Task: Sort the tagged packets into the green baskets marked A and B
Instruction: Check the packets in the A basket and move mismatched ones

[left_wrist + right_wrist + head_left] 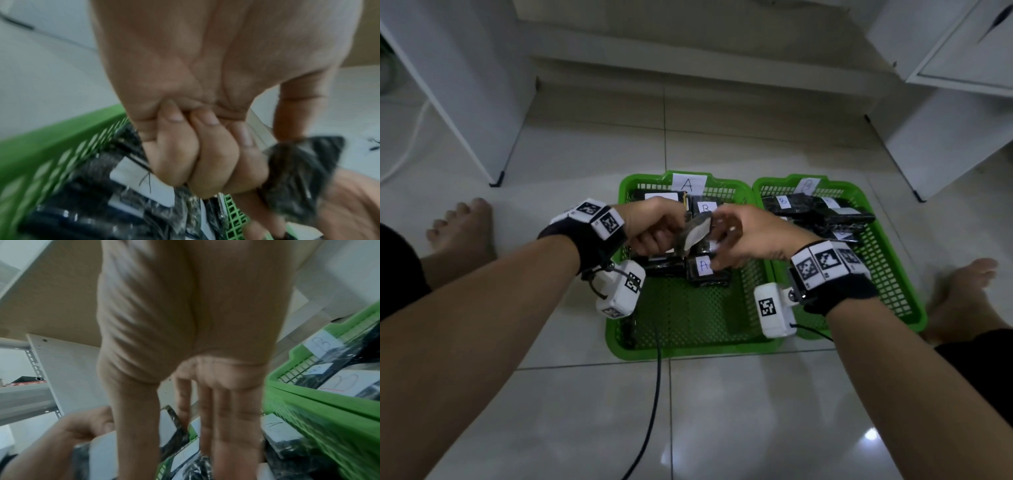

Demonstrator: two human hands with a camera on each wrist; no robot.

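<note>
Packets, black w/ white paper tags, lie in both green baskets on the tiled floor. One packet is up in the air above basket A, gripped in the left hand; its fingers are curled tight round the packet's end, thumb on top, as the left wrist view shows. The tag side faces the right hand, whose fingers reach toward the packet, fairly straight and a bit spread. Whether the fingertips actually touch the packet I can't tell; the head view is blurred there.

Basket A has a paper sign "A" on its far rim. Inside it, toward the far half, are several packets: one tagged A just below the hands, one tagged B near the far wall, others partly hidden by the hands. Near half of basket A shows bare mesh.

Basket B sits touching basket A on its right side, w/ a "B" sign on the far rim. It holds a pile of packets at the far end, at least one tag reading B.

Both wrists wear black straps w/ marker blocks. A black cable runs over the floor from basket A's near edge. Bare feet rest on the floor either side.
</note>
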